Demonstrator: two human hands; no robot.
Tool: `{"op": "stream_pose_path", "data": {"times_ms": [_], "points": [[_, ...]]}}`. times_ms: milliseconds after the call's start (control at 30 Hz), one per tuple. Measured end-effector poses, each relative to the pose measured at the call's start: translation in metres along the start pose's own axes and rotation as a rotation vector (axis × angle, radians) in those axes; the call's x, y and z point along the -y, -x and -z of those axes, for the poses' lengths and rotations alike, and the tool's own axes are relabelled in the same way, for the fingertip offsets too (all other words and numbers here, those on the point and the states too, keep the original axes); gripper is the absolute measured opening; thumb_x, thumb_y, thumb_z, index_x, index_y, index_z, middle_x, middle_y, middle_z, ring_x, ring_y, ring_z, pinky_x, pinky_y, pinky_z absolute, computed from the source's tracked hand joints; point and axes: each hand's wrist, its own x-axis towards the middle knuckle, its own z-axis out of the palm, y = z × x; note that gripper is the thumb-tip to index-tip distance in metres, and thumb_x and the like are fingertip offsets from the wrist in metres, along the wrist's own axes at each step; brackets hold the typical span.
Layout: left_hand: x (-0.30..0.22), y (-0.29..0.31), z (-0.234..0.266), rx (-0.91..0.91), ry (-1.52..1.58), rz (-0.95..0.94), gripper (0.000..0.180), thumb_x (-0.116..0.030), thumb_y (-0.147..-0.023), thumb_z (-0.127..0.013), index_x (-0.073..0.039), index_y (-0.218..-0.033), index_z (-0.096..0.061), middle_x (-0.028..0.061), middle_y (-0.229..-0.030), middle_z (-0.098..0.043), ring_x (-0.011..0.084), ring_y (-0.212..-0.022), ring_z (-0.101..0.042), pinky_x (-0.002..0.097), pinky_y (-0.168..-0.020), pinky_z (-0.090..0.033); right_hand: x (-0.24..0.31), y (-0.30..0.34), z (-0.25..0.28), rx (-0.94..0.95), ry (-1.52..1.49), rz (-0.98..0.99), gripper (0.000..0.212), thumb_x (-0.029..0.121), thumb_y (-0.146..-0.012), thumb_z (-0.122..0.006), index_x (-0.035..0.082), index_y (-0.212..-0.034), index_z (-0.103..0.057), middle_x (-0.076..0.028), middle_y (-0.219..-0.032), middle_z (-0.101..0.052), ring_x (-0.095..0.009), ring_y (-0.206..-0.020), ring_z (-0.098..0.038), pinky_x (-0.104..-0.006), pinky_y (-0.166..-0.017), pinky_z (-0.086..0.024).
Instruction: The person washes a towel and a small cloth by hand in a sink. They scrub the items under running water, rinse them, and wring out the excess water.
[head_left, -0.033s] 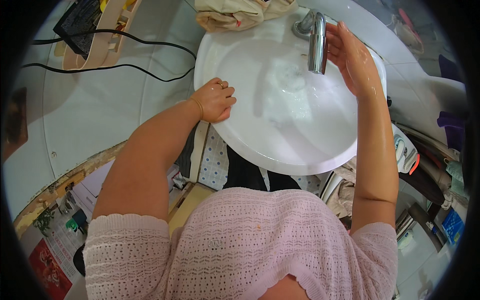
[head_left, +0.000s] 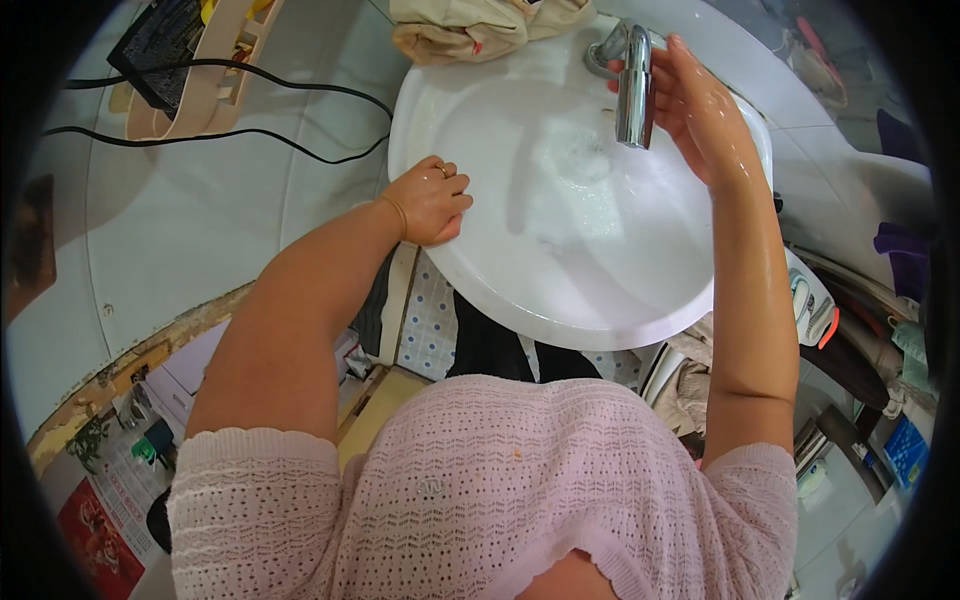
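Observation:
My right hand [head_left: 708,115], wet and shiny, is beside the chrome faucet [head_left: 634,95], palm toward the spout. Its fingers are stretched and apart. Some of them pass behind the spout, and whether they touch it I cannot tell. My left hand [head_left: 432,203] rests on the left rim of the white washbasin [head_left: 490,250], fingers curled into a fist, with a ring on one finger. Its palm side is hidden, so anything inside it cannot be made out. Water glistens in the bowl below the spout.
A folded beige cloth [head_left: 480,28] lies on the basin's back-left edge. Black cables [head_left: 280,84] run from the left to the basin. A peach basket [head_left: 215,90] holding several things sits at upper left. Purple cloth [head_left: 905,255] hangs at right.
My right hand has shifted slightly to the left, and fingertips now show on the left of the faucet spout. My left hand stays where it was.

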Motion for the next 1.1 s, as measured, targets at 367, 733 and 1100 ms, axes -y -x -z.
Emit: {"op": "stream_pose_path", "data": {"times_ms": [367,733,1100], "points": [[0.002,0.001,-0.007,-0.106,0.034,-0.049,0.012,-0.016,-0.058,-0.059,-0.009,-0.065,-0.052,0.0062,-0.071,-0.049,0.0249,-0.071,-0.05,0.0365,-0.071,-0.041,-0.022,-0.039,-0.084,-0.477,-0.566,0.043,0.018,0.021,-0.087,-0.053,0.003,-0.085,-0.048,-0.003,-0.066,-0.049,-0.013,-0.056,-0.048,-0.0278,-0.053,-0.044],[0.003,0.002,-0.009,-0.08,0.032,-0.031,0.014,-0.017,-0.057,-0.06,-0.009,-0.066,-0.053,0.0066,-0.073,-0.05,0.0254,-0.072,-0.051,0.0366,-0.072,-0.041,-0.048,-0.03,-0.079,-0.433,-0.346,0.233,0.036,0.035,-0.092,-0.044,0.0,-0.1,-0.05,-0.007,-0.078,-0.055,-0.016,-0.064,-0.055,-0.0281,-0.061,-0.046],[0.0,-0.001,-0.001,-0.003,-0.015,-0.008,0.009,-0.018,-0.064,-0.058,-0.009,-0.065,-0.056,0.0055,-0.073,-0.053,0.0238,-0.073,-0.053,0.0349,-0.075,-0.041,-0.087,0.012,0.007,-0.359,-0.399,-0.137,0.047,0.038,-0.094,-0.04,-0.004,-0.116,-0.046,-0.011,-0.095,-0.059,-0.017,-0.073,-0.055,-0.0271,-0.065,-0.047]]}}
